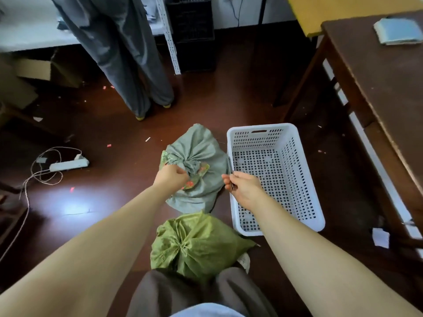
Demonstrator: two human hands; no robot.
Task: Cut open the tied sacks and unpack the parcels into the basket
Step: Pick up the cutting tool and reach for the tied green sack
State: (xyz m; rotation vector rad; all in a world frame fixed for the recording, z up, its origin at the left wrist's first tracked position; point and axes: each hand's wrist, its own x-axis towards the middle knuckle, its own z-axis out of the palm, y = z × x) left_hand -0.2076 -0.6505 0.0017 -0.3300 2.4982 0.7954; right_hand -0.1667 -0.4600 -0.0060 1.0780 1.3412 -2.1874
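Sack (196, 147) mid-frame has its knot gripped by the left hand (170, 177), the right hand (243, 189) pinching a cutter (229, 167) beside the basket (274, 126).

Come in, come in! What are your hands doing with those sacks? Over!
Left hand grips knot of grey sack. Right hand holds cutter, short of knot. Green sack tied, basket empty. Nothing blocking.
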